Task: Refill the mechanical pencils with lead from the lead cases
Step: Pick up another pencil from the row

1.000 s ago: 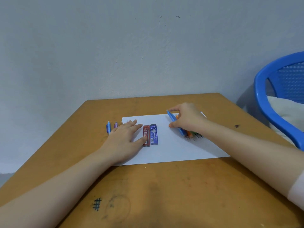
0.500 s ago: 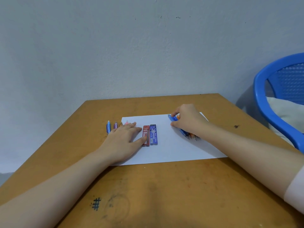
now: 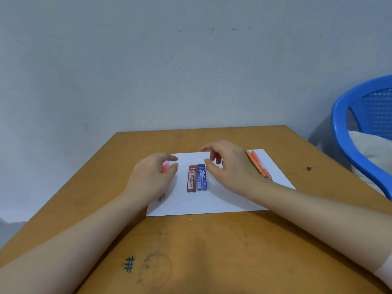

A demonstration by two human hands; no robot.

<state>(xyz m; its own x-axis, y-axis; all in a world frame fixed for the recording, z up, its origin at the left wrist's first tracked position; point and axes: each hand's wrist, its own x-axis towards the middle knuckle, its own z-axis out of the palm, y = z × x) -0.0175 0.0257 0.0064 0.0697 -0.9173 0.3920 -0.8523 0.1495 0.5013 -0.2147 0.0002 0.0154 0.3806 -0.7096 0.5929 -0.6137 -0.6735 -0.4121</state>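
Two lead cases lie side by side on a white paper sheet: a red lead case and a blue lead case. My left hand sits just left of them, its fingers and thumb curled round a pink mechanical pencil. The pencil's dark tip pokes out below the palm. My right hand hovers over the top end of the blue case with loosely curled fingers and holds nothing. Orange mechanical pencils lie on the paper right of that hand. Other pencils are hidden behind my hands.
The wooden table has pen scribbles near its front edge and a dark mark at the right. A blue plastic chair with a white cushion stands at the right. A grey wall is close behind the table.
My right hand let go of the blue pencil and moved left to the lead cases. My left hand lifted off the paper and curled round the pink pencil.
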